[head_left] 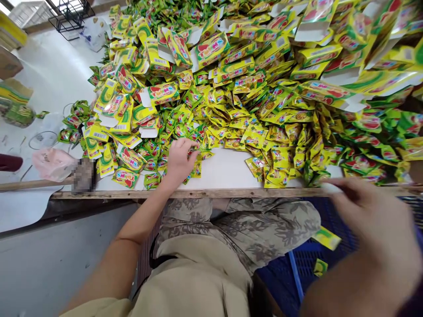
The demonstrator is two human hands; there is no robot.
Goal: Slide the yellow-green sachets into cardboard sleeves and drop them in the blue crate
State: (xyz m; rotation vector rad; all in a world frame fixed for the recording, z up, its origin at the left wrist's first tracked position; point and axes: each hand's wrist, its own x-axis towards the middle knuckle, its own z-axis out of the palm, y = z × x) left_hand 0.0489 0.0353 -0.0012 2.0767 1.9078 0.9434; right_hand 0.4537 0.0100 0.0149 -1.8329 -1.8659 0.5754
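My left hand [181, 160] rests at the front of the heap with fingers curled, and a small candy packet [194, 152] shows between fingertips and thumb. Green packets [152, 179] lie around it. My right hand [373, 215] is over the table's front edge at the right, smeared by motion. Something white shows at its fingertips; whether it holds anything is unclear. Yellow packets [276, 160] lie heaped between the hands. Printed yellow-green cartons [163, 93], several with white flaps up, lie on top of the heap.
The white tabletop [224, 169] ends in a wooden edge [244, 193]. At left are a pink plastic bag [53, 164], a wooden handle [36, 184] and a black wire rack [71, 17]. A blue crate [284, 281] below right holds a flat yellow-green carton [326, 237].
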